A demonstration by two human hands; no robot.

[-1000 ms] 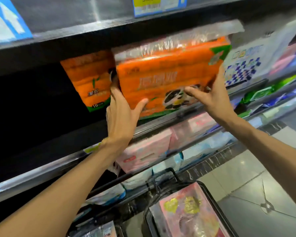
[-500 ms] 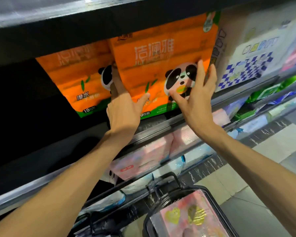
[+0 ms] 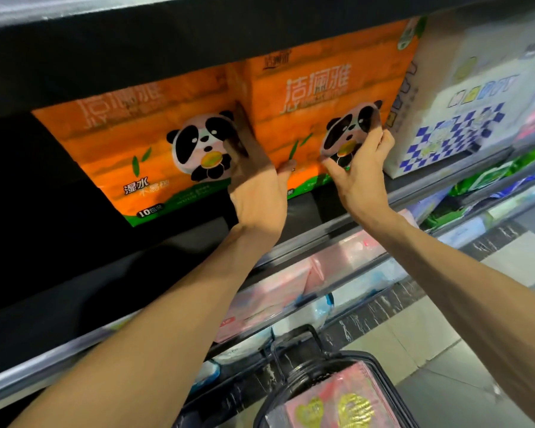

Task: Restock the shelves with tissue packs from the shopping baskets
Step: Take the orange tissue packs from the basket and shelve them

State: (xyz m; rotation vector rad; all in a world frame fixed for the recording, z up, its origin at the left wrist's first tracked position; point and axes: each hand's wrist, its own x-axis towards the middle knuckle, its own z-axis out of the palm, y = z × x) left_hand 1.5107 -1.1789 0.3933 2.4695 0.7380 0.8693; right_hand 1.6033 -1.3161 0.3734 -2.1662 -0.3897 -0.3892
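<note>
Two orange tissue packs with panda pictures stand upright side by side on the dark shelf [image 3: 315, 211]. The right orange pack [image 3: 318, 84] is gripped at its lower edge by both hands. My left hand [image 3: 258, 193] holds its lower left corner, fingers slid between the two packs. My right hand [image 3: 359, 174] pinches its lower right front over the panda. The left orange pack [image 3: 130, 140] stands free. Below, a black shopping basket [image 3: 383, 375] holds a pink tissue pack [image 3: 337, 403].
A white pack with blue checks [image 3: 457, 118] stands right of the orange ones, close against them. Pink and white packs [image 3: 278, 291] fill the lower shelves. The shelf left of the orange packs is dark and deep. Grey floor tiles lie at lower right.
The right orange pack went from tilted and lifted to standing upright on the shelf beside the other. My right hand curled from flat on its front to pinching its lower edge.
</note>
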